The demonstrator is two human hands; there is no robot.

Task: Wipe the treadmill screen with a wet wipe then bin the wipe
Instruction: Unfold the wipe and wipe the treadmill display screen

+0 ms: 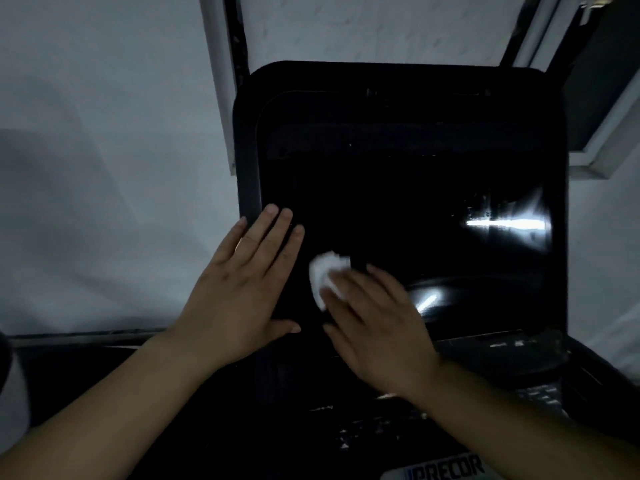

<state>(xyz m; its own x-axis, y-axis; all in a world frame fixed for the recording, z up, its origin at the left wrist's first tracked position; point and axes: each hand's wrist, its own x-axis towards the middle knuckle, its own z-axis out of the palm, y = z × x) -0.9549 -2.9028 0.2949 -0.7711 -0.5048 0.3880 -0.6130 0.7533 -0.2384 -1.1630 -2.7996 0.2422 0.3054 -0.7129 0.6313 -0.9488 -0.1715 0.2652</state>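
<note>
The treadmill screen (408,202) is a large black glossy panel filling the middle of the head view, with light glare at its right side. My left hand (242,289) lies flat with straight fingers on the screen's lower left edge. My right hand (377,320) presses a crumpled white wet wipe (325,275) against the lower part of the screen; the wipe sticks out to the upper left from under my fingers. The right hand is blurred. No bin is in view.
Below the screen lies the dark console (374,427) with buttons and a brand label (446,471). A pale wall (104,150) is to the left. White window frames (218,81) stand behind the screen, left and right.
</note>
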